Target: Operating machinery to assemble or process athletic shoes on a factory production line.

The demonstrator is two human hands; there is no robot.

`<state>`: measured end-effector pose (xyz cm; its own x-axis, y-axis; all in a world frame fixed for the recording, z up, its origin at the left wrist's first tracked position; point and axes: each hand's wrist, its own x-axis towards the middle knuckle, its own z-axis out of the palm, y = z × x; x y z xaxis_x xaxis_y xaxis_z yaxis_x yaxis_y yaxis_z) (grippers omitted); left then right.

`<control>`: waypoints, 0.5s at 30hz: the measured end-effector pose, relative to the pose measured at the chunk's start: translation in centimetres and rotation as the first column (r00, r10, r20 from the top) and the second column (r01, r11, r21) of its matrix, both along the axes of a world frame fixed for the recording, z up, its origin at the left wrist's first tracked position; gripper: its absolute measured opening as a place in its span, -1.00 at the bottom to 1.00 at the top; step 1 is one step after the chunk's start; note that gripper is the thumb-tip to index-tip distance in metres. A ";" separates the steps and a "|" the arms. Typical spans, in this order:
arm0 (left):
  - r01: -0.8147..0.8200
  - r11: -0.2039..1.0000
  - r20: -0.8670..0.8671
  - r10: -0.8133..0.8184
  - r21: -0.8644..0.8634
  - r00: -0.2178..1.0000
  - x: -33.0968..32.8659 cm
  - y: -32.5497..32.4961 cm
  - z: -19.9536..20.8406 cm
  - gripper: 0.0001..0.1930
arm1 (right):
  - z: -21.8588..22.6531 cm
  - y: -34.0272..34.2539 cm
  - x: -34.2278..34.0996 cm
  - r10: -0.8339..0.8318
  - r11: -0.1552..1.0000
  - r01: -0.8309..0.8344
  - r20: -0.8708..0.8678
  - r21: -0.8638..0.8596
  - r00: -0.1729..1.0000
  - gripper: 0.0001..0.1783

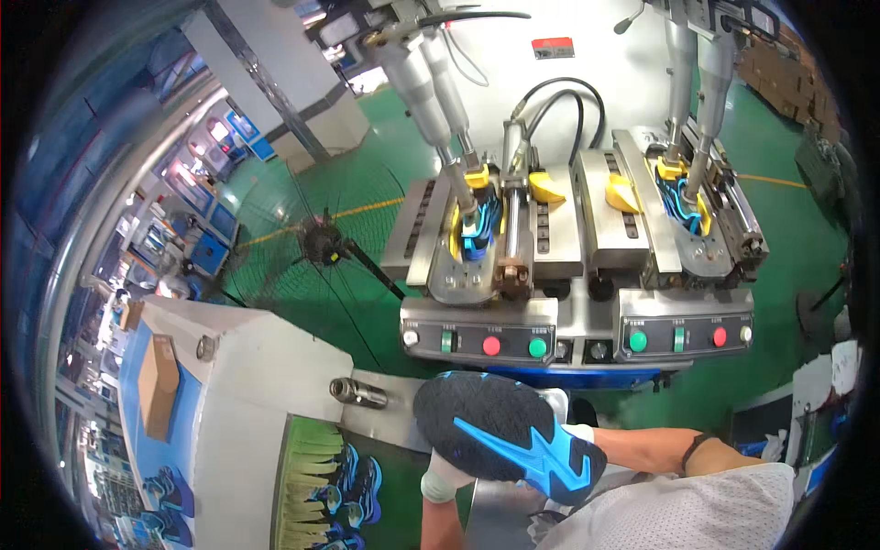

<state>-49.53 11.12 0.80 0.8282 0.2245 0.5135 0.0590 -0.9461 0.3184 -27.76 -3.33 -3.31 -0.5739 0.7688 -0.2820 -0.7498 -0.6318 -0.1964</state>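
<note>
Both my hands hold a sneaker low in the head view, its black sole with a bright blue zigzag insert turned up towards me. My left hand, in a white glove, grips it from below near the middle; its fingers are hidden behind the shoe. At the heel end is my right hand, also white-gloved and mostly covered by the sole. Beyond the shoe stands a two-station pressing machine. A blue and black shoe sits under the left station's rods, and another similar shoe under the right's.
Control panels with coloured buttons face me. A metal flask lies on a ledge at left. Below it, several blue and black shoes stand beside green-yellow strips. A large black fan stands behind, and a cardboard piece lies on the blue surface.
</note>
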 end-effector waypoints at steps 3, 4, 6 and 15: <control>0.065 0.817 0.149 0.026 -0.573 0.988 7.6 2.9 3.4 -0.35 | 0.6 0.6 6.9 -0.233 0.927 0.151 0.211 0.345 0.949 -0.29; 0.054 0.670 0.172 0.112 -0.740 0.979 11.0 3.9 5.0 -0.39 | 2.3 0.1 9.3 -0.360 0.889 0.227 0.301 0.399 0.883 -0.19; -0.003 0.509 0.157 0.270 -0.861 0.950 16.1 7.5 5.6 -0.41 | 3.1 -0.9 13.7 -0.457 0.843 0.326 0.249 0.428 0.854 -0.01; -0.569 0.685 -0.187 0.551 -0.455 0.813 35.7 29.4 -5.7 -0.19 | 2.6 -5.3 22.1 -0.769 0.639 0.718 0.194 0.277 0.610 0.02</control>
